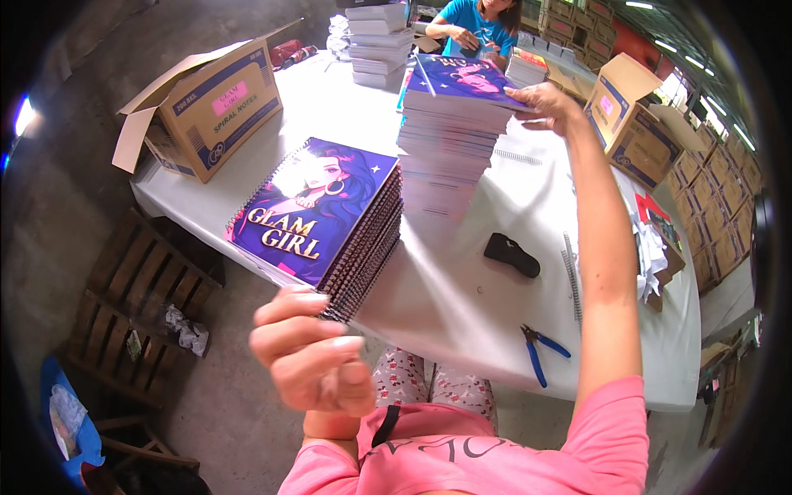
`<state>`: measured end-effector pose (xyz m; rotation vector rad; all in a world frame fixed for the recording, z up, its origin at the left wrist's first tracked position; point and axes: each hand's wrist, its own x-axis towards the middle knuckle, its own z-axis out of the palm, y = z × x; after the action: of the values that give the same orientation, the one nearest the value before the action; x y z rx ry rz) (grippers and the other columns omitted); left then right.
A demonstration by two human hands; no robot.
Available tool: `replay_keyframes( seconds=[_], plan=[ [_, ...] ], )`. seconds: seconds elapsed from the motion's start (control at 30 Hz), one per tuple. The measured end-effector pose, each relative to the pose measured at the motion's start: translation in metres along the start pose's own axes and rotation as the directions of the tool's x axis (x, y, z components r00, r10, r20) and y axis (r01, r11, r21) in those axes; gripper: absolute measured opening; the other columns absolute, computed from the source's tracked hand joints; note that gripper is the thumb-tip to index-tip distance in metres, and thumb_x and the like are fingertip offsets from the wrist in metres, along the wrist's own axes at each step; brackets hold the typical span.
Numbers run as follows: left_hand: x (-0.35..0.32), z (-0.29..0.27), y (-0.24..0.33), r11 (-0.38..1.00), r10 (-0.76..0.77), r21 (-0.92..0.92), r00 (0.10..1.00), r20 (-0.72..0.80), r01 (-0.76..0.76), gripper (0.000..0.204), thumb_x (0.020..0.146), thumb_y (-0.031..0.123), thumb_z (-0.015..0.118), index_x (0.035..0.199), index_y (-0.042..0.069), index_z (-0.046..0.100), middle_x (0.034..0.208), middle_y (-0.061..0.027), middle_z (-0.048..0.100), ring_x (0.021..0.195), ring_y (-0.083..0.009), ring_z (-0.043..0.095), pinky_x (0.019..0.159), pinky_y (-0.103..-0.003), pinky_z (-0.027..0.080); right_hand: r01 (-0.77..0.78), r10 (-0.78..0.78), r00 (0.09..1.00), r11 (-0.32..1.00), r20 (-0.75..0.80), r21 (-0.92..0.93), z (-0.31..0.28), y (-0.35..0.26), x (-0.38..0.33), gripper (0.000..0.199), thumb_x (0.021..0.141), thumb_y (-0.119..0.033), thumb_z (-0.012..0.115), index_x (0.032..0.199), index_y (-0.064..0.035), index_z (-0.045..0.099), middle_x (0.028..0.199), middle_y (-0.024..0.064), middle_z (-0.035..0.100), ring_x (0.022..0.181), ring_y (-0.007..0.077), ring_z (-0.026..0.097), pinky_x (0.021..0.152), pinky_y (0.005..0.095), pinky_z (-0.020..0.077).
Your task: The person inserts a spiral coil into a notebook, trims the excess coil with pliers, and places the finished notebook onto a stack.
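A stack of spiral-bound notebooks (322,206) with purple illustrated covers stands on the table to the left, black coils along its near right side. Just in front of its near corner is my left hand (313,351), fingers curled in; whatever they may hold is hidden. Beyond and to the right rises a tall stack of printed page blocks (445,153). My right hand (544,107) reaches to its top and grips the right edge of the uppermost purple-covered notebook (466,78), thumb over the cover. No coil shows on that one.
Blue-handled cutting pliers (540,351), a black oblong object (511,254) and a wire coil (572,276) lie on the white-covered table (445,305). Open cartons stand at the left (219,115) and right (639,124). Across the table, a person in blue (487,37) handles something dark.
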<state>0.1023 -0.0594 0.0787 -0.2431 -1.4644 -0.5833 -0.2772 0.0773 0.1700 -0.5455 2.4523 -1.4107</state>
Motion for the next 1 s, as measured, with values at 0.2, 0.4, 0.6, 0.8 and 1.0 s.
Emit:
replay_keyframes(
  seconds=[0.2, 0.4, 0.6, 0.8, 1.0],
  plan=[
    [-0.005, 0.036, 0.023, 0.965, -0.085, -0.216, 0.954, 0.288, 0.151, 0.019, 0.080, 0.017, 0.062, 0.092, 0.003, 0.059, 0.086, -0.0113, 0.050, 0.080, -0.0256, 0.058, 0.067, -0.034, 0.049, 0.420, -0.472, 0.771, 0.882, -0.428, -0.215, -0.057, 0.016, -0.040, 0.035, 0.081, -0.010, 0.067, 0.114, -0.0025, 0.057, 0.093, 0.0081, 0.065, 0.080, 0.0149, 0.064, 0.064, 0.0282, 0.0557],
    [-0.026, 0.085, 0.044, 0.965, 0.024, -0.244, 0.890, 0.455, 0.099, 0.044, 0.074, 0.016, 0.070, 0.113, 0.002, 0.058, 0.105, -0.0152, 0.053, 0.099, -0.0326, 0.058, 0.083, -0.042, 0.049, 0.472, -0.537, 0.784, 0.842, -0.312, -0.262, -0.029, 0.065, -0.207, 0.033, 0.079, 0.006, 0.059, 0.110, -0.0047, 0.060, 0.095, 0.0085, 0.066, 0.088, 0.0122, 0.061, 0.076, 0.0262, 0.0507],
    [-0.092, 0.135, 0.036, 0.984, -0.141, 0.177, 0.703, 0.697, 0.021, 0.046, 0.075, 0.029, 0.070, 0.115, 0.010, 0.057, 0.100, -0.0075, 0.054, 0.105, -0.0265, 0.052, 0.103, -0.046, 0.025, 0.485, -0.571, 0.815, 0.766, -0.100, -0.422, 0.052, 0.144, -0.270, 0.037, 0.070, 0.003, 0.066, 0.106, -0.0064, 0.065, 0.093, 0.0107, 0.067, 0.086, 0.0206, 0.065, 0.078, 0.0308, 0.0520],
    [-0.104, 0.139, 0.009, 0.987, 0.072, 0.060, 0.745, 0.663, -0.148, 0.027, 0.066, 0.031, 0.075, 0.072, 0.013, 0.055, 0.070, -0.0008, 0.050, 0.071, -0.0195, 0.049, 0.077, -0.036, 0.032, 0.063, -0.061, 0.934, 0.998, -0.353, -0.006, -0.010, 0.198, -0.228, 0.051, 0.077, -0.021, 0.073, 0.122, -0.0085, 0.055, 0.107, 0.0129, 0.062, 0.092, 0.0249, 0.061, 0.081, 0.0325, 0.0494],
    [-0.102, 0.123, -0.014, 0.974, 0.174, 0.030, 0.828, 0.533, -0.224, 0.029, 0.059, 0.032, 0.076, 0.068, 0.016, 0.053, 0.063, 0.0025, 0.045, 0.066, -0.0162, 0.048, 0.076, -0.035, 0.035, -0.205, -0.168, 0.886, 0.693, -0.431, -0.691, -0.001, 0.292, -0.184, 0.052, 0.079, -0.003, 0.062, 0.129, -0.0072, 0.047, 0.093, 0.0213, 0.064, 0.086, 0.0384, 0.063, 0.077, 0.0468, 0.0501]
  ],
)
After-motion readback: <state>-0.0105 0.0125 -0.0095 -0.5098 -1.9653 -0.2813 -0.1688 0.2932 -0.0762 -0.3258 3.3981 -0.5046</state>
